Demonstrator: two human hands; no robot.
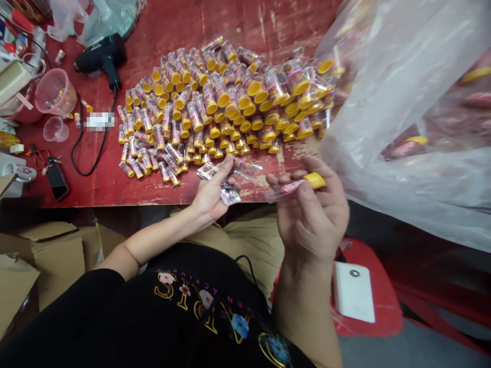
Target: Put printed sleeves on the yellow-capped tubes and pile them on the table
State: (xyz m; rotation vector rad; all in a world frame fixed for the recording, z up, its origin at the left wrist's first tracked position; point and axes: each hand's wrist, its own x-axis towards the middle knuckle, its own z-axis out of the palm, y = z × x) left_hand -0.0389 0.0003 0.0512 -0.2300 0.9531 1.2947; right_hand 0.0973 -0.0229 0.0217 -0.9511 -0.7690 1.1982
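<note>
Between the thumb and fingers of my right hand (312,209) is a clear tube with a yellow cap (315,180) and something pink inside. It tilts, with its clear end toward my other hand. My left hand (213,194) is closed on several small printed plastic sleeves (230,197), silver and clear. One clear sleeve (247,167) sticks out past its fingertips toward the tube. The two hands are apart, over the table's front edge. Just beyond them lies a large pile of yellow-capped tubes (210,105), many with printed wraps around them.
A large translucent plastic bag (383,117) with more tubes stands at the right. On the red table (268,20) to the left are a black heat gun (103,56), a pink basket (56,92), a clear cup (56,129) and a phone (57,179). A white power bank (353,291) lies on a red stool.
</note>
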